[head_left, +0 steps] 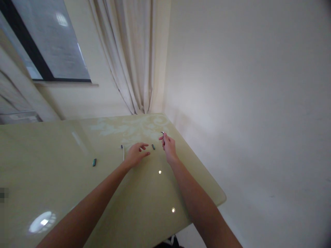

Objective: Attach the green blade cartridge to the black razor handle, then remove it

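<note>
1. Holding a small dark item with a shiny hooked tip (162,133), the right grip (169,146) pinches thumb against fingers near the far right corner of a glossy cream counter (144,213). The fingers hide the item's lower part, so its full shape cannot be told.

2. Reaching from the other side, the left grip (134,155) has its thumb and fingers well parted, with nothing visible between them. Whether it touches the counter cannot be told.

3. Lying between the two hands, a small dark green block (153,146) sits just beyond the left fingertips, apart from both.

4. Resting well to the left, a second dark green block (94,162) lies on its own. A slim white stick with a dark end (123,153) runs down toward the left wrist, which hides the rest.

5. Posing the chief risk, the narrow pinch could let the hooked item twist or drop if finger pressure slackens.

6. Threatening trouble too, a low sweep of the left hand could knock the nearer block across the smooth top, and its wrist could nudge the white stick.
</note>
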{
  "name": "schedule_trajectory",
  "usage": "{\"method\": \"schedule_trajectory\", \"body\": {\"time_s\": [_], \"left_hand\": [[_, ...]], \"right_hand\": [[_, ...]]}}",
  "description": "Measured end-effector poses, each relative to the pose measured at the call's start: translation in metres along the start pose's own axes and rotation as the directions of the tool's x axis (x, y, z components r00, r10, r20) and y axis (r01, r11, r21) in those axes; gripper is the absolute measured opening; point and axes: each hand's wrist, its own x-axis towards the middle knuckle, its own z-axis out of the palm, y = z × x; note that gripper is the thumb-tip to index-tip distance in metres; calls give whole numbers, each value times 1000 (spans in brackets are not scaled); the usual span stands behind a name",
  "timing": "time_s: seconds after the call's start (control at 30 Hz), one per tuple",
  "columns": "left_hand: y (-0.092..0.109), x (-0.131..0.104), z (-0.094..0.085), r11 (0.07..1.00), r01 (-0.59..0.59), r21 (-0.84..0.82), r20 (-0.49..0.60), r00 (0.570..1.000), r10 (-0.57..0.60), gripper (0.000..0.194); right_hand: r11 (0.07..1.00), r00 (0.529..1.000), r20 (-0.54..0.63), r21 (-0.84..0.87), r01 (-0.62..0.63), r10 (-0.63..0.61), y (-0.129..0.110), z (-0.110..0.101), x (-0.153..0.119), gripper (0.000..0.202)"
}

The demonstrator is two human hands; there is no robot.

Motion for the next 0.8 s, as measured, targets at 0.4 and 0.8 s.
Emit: {"method": "schedule_trajectory", "body": {"time_s": [0.4, 0.8], "left_hand": [[-175, -87, -124, 881, 378, 283, -326, 902, -283, 54], [-86, -85, -86, 993, -113, -26, -393, 915, 94, 45]], "right_hand": [[998, 987, 159, -53, -26, 34, 3, 19, -22, 65], [974, 877, 424, -73, -215, 225, -16, 34, -52, 50]]}}
